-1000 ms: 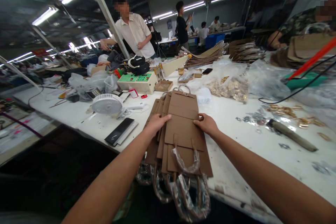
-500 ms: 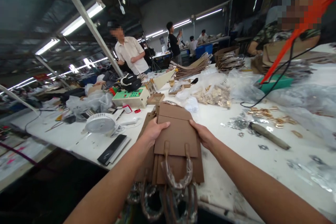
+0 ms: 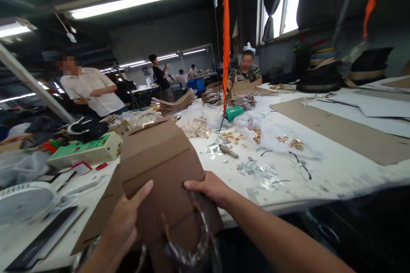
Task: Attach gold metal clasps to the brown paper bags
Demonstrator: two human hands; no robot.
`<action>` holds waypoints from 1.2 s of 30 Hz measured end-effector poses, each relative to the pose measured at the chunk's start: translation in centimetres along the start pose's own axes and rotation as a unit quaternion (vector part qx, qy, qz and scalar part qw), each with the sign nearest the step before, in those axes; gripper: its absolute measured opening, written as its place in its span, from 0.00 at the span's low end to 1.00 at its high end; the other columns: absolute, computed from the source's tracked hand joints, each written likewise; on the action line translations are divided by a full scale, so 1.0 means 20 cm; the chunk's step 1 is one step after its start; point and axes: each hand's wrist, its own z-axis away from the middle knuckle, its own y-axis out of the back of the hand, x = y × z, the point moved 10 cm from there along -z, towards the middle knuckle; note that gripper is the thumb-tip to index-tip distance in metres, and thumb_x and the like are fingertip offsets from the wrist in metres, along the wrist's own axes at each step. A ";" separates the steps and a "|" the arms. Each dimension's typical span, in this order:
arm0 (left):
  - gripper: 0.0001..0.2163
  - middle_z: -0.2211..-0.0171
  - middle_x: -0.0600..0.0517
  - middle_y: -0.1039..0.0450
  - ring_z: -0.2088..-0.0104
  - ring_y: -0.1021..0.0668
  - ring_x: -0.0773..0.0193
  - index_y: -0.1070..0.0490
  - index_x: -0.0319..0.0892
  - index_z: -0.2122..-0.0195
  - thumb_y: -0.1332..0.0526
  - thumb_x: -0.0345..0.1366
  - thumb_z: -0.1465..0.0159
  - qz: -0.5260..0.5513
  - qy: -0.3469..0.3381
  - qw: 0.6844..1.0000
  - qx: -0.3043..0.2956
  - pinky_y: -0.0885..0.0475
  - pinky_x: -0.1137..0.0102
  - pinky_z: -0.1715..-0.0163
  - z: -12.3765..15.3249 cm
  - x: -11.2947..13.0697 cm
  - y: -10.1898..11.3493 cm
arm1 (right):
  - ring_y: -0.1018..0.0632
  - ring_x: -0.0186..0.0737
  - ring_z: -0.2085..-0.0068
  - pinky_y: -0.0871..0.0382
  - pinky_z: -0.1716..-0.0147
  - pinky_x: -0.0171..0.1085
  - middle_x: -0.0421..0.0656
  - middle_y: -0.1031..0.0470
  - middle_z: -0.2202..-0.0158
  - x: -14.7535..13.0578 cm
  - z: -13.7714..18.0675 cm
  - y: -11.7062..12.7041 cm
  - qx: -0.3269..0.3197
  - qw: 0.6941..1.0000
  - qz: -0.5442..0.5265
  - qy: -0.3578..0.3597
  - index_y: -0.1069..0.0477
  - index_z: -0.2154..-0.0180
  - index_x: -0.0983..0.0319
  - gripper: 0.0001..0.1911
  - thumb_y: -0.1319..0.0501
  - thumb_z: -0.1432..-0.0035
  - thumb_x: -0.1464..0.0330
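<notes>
Head view: both hands, left [image 3: 123, 217] and right [image 3: 208, 187], pinch the bag stack [image 3: 160, 170] at the desk [image 3: 320, 170] edge; fingers should grip evenly so the bags stay aligned.

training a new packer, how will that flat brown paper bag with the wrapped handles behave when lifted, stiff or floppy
The brown paper bag looks fairly stiff: folded flat, it keeps its shape under the left hand and right hand. Probably light, since fingers alone steady it. The plastic-wrapped handles hang loose off the white table, so they would likely dangle and feel slick.
</notes>
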 end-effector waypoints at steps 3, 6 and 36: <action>0.26 0.48 0.44 0.23 0.49 0.19 0.50 0.26 0.42 0.43 0.29 0.29 0.44 -0.010 0.119 0.992 -0.050 0.21 0.58 0.48 0.13 -0.32 -0.12 | 0.20 0.51 0.49 0.26 0.48 0.45 0.51 0.22 0.49 0.06 0.18 0.19 0.041 0.997 0.063 0.022 0.25 0.47 0.66 0.39 0.24 0.57 0.53; 0.25 0.48 0.41 0.23 0.50 0.19 0.48 0.27 0.39 0.42 0.30 0.33 0.42 0.016 0.174 0.982 -0.069 0.21 0.55 0.49 0.20 -0.43 -0.16 | 0.20 0.51 0.50 0.25 0.50 0.42 0.51 0.21 0.50 0.13 0.30 0.30 0.080 0.991 0.101 0.033 0.25 0.48 0.67 0.39 0.25 0.56 0.51; 0.26 0.53 0.39 0.21 0.54 0.17 0.49 0.29 0.37 0.41 0.31 0.34 0.41 0.083 0.206 0.968 -0.121 0.20 0.54 0.50 -0.03 -0.75 -0.26 | 0.24 0.47 0.48 0.31 0.47 0.41 0.44 0.23 0.49 0.16 0.45 0.48 0.306 0.873 0.375 0.062 0.28 0.45 0.60 0.33 0.29 0.50 0.53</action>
